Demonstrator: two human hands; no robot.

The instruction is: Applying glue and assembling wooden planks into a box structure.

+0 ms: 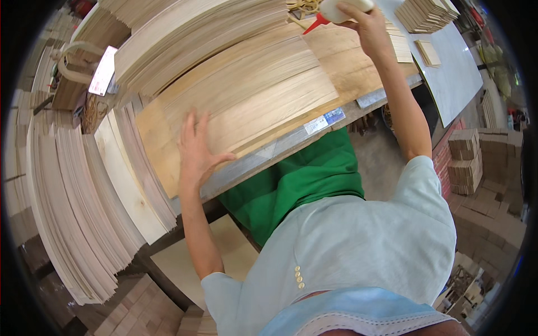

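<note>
My right hand [367, 27] is wrapped round a white glue bottle [343, 9], tipped so that its red nozzle [316, 23] points down and to the left. The nozzle is just above the far right part of a row of thin pale wood strips [269, 89], laid side by side on a plywood board [152, 127]. At the row's left end, my left hand [196, 148] is open, fingers spread and slightly blurred, over the strips' ends and the board. Whether glue is coming out is too small to tell.
Tall stacks of wood strips stand behind the board [207, 39] and at the left [78, 207]. A lit phone [103, 71] leans at the far left. On a grey sheet-topped table [454, 73] at the right lie bundles of short wood pieces [427, 17]. A green cloth [314, 168] hangs below the bench edge.
</note>
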